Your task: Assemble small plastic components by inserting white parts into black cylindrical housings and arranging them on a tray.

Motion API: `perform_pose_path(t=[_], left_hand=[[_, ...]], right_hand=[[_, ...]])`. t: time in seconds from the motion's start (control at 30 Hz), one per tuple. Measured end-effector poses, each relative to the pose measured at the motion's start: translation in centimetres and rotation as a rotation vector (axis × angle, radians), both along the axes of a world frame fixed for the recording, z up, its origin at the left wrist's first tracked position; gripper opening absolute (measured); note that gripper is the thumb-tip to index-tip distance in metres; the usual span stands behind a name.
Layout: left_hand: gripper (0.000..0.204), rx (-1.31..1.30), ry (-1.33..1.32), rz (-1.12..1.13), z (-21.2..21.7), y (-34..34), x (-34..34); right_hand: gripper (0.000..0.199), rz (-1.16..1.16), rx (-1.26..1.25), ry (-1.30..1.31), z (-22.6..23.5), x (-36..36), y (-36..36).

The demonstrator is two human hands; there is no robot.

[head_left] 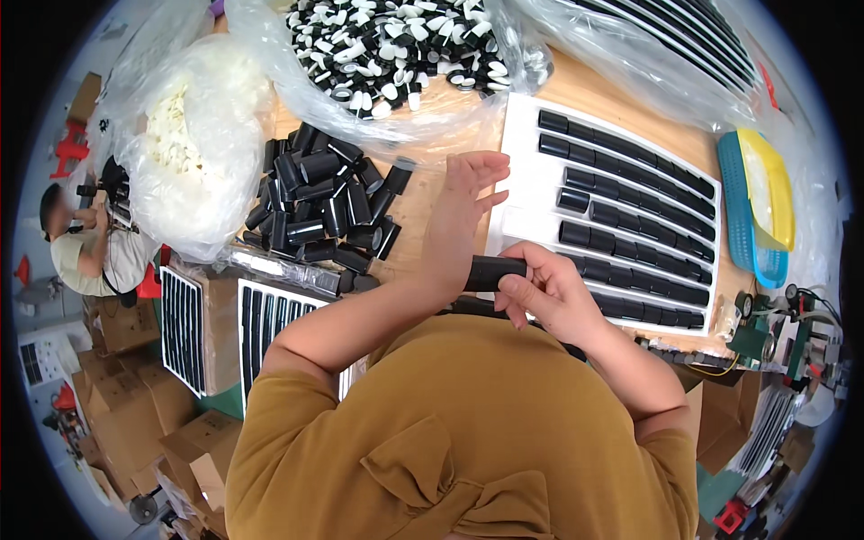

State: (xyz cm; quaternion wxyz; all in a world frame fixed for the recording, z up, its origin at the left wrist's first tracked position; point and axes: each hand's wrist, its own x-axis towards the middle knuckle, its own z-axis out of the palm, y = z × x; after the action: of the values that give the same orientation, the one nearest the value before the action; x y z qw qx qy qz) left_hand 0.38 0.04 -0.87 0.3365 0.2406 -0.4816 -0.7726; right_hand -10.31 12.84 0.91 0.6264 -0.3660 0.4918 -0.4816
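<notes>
My right hand (556, 293) pinches a short black tube (486, 274) between thumb and fingers, just above the near edge of the table. My left hand (457, 220) is raised beside it with fingers stretched out and apart. The tube's left end meets the heel of this palm; whether it presses there I cannot tell. To the left lies a loose pile of glossy black tubes (310, 198). On the right, a white tray (520, 193) carries several rows of similar black tubes laid end to end.
Behind the pile, a plastic bag holds many black-and-white pieces (396, 49). Another bag (202, 135) holds cream-coloured bits. Blue (740, 211) and yellow (767, 184) baskets stand at the right edge. A co-worker (90, 243) sits far left, near cardboard boxes (135, 396).
</notes>
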Motion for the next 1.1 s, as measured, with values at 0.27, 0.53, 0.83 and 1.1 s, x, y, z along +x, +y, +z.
perform_pose_path(t=[0.27, 0.53, 0.83, 1.1], left_hand=[[0.05, -0.124, 0.02, 0.135, -0.8, -0.7, 0.2], [0.014, -0.294, -0.549, -0.045, 0.8, -5.8, 5.5], [0.03, -0.867, -1.0, 0.922, -3.8, -16.8, 18.4], [0.016, -1.204, -0.849, 0.842, -3.1, -16.5, 10.8]], right_hand=[[0.012, 0.001, 0.011, 0.169, 0.1, -0.3, -1.6], [0.021, -0.289, -0.089, 0.305, -3.8, -2.9, -6.5], [0.03, -0.702, -0.038, 1.773, -9.0, -11.3, -10.1], [0.032, -0.714, -0.014, 1.894, -9.5, -9.7, -10.3]])
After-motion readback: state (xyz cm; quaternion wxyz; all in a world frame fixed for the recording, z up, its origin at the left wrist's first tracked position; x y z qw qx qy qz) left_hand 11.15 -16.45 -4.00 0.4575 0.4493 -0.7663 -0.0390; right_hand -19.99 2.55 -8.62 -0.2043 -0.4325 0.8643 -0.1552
